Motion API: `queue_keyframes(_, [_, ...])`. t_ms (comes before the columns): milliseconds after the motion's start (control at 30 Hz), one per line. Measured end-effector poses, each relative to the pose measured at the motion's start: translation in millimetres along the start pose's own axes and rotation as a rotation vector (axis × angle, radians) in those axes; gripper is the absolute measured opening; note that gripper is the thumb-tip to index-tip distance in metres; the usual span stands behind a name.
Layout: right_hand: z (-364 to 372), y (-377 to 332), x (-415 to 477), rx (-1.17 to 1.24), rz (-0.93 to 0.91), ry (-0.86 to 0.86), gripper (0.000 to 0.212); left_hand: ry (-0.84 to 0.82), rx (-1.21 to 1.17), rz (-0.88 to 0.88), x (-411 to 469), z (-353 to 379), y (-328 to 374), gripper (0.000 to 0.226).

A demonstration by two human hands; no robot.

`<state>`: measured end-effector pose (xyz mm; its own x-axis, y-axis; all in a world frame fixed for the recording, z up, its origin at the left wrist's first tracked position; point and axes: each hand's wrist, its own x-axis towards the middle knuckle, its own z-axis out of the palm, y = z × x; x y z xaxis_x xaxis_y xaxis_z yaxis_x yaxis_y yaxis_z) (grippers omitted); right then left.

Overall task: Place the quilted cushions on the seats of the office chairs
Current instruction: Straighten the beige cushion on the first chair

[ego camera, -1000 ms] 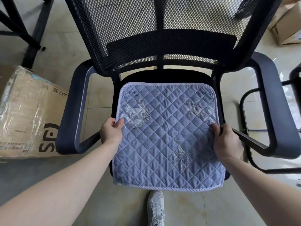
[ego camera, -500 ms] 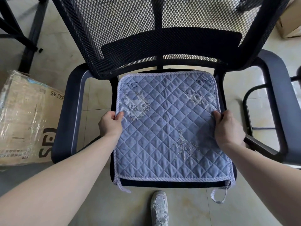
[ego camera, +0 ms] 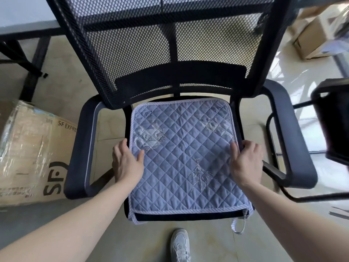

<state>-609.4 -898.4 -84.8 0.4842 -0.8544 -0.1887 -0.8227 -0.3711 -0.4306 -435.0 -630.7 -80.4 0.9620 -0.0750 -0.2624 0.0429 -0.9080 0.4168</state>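
Note:
A blue quilted cushion point(ego camera: 185, 154) lies flat on the seat point(ego camera: 188, 217) of a black mesh-backed office chair point(ego camera: 81, 148). Its back edge reaches the backrest, and its front edge sits just behind the seat's front. Ties hang from its front corners. My left hand point(ego camera: 126, 163) rests at the cushion's left edge, fingers apart and thumb lying on the fabric. My right hand point(ego camera: 246, 163) rests at the right edge in the same way, thumb on top. Neither hand pinches the cushion.
A taped cardboard box point(ego camera: 28, 148) stands on the floor close to the left armrest. A second black chair point(ego camera: 332, 120) is near the right armrest. A table point(ego camera: 28, 25) stands at the back left and more boxes point(ego camera: 311, 40) at the back right. My shoe point(ego camera: 180, 244) is under the seat's front.
The cushion slid backward over the seat, from overhanging the front to covering it. Both hands went from gripping its side edges to lying loosely on them.

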Motion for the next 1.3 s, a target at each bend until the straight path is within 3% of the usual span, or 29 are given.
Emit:
queue_keyframes(133, [-27.7, -6.1, -27.9, 0.033, -0.046, -0.103, 0.067, -0.116, 0.022, 0.076, -36.6, -10.1, 20.1, 0.077])
queue_keyframes(433, [-129.0, -7.4, -52.4, 0.307, -0.147, -0.126, 0.075, -0.186, 0.027, 0.279, -105.6, -46.4, 142.0, 0.081])
queue_keyframes(533, [-162.8, 3.8, -63.2, 0.336, -0.174, -0.063, 0.081, -0.198, 0.017, 0.354, -137.4, -53.1, 179.1, 0.085])
queue_keyframes(800, [-266.1, 107.5, -83.3, 0.458, 0.031, 0.139, 0.091, -0.285, -0.003, 0.551, -240.0, -40.0, 269.9, 0.088])
queue_keyframes(1000, [-337.0, 203.0, -91.3, 0.51, 0.209, 0.299, 0.079, -0.348, 0.007, 0.698, -317.1, -3.6, 341.0, 0.088])
queue_keyframes(1300, [-408.9, 325.3, -113.5, 0.523, 0.461, 0.505, 0.092, -0.53, 0.015, 0.893, -411.3, 54.8, 432.9, 0.085])
